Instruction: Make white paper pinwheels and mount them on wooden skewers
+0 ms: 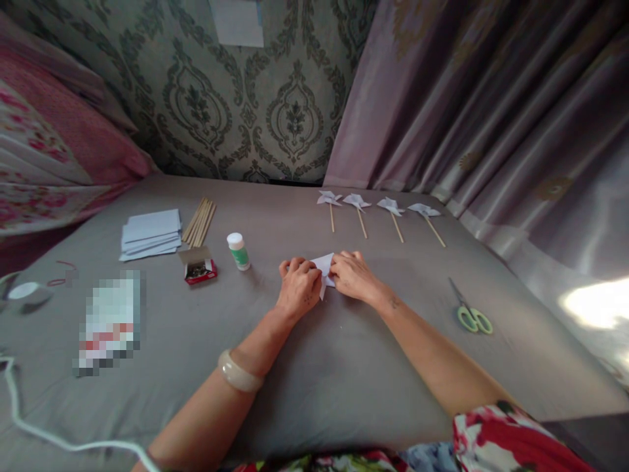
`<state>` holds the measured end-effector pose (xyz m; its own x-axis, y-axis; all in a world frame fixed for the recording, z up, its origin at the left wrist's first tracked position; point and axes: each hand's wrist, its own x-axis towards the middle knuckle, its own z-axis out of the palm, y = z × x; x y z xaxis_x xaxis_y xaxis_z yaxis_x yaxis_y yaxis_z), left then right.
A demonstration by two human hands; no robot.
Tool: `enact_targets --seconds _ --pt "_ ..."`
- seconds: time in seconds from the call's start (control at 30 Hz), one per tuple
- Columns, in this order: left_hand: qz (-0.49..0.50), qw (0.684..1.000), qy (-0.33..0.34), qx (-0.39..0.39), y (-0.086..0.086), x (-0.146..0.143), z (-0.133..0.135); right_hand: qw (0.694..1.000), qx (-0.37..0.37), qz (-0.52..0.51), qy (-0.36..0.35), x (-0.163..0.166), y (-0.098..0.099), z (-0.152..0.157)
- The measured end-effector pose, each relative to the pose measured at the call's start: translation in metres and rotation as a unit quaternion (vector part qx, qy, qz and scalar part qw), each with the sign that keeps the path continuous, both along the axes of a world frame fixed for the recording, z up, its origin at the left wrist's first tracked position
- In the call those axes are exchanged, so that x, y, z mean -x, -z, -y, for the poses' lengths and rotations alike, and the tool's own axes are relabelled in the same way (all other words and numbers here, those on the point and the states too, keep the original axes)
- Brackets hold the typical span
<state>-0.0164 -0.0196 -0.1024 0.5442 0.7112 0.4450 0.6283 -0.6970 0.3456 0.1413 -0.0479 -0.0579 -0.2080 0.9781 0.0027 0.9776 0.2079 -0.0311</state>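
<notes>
A white piece of paper (323, 263), cut and partly folded, is between my two hands just above the grey cloth. My left hand (299, 287) grips its left side with the fingers curled in. On the right side my right hand (354, 275) pinches the paper, its fingertips close to those of the left. Both hands cover much of the paper, so its full shape is hidden. Left of my left hand stands a glue bottle (238, 252) with a white cap and green label. Farther left, an opened small red box (200, 271) holds small metal pieces.
Several paper pinwheels (392, 208) on sticks lie in a row at the back right. Scissors (472, 318) with green handles rest at the right. A paper stack (151, 234) and wooden sticks (199, 223) lie back left. A white cable (63, 447) crosses the front left.
</notes>
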Motion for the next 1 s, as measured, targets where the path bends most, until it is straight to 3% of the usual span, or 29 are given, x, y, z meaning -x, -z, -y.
enact_targets --seconds 0.23,0.47,0.57,0.77,1.0 --pt "0.001 1.0 0.005 -0.005 0.0 -0.001 -0.001 0.998 0.062 0.011 0.018 0.001 -0.015 -0.013" --pt "-0.01 1.0 0.01 -0.013 0.001 -0.001 -0.001 0.997 0.07 -0.016 0.022 -0.001 -0.019 -0.022" --pt "-0.009 1.0 0.011 -0.018 0.001 -0.001 -0.001 0.995 0.048 -0.078 0.045 -0.015 -0.016 -0.021" --pt "-0.008 1.0 -0.005 -0.007 -0.002 -0.001 0.0 0.948 -0.026 -0.287 0.135 -0.049 0.004 -0.015" --pt "-0.026 0.999 -0.044 0.019 -0.005 -0.001 0.003 0.929 -0.153 -0.306 0.142 -0.062 0.043 0.003"
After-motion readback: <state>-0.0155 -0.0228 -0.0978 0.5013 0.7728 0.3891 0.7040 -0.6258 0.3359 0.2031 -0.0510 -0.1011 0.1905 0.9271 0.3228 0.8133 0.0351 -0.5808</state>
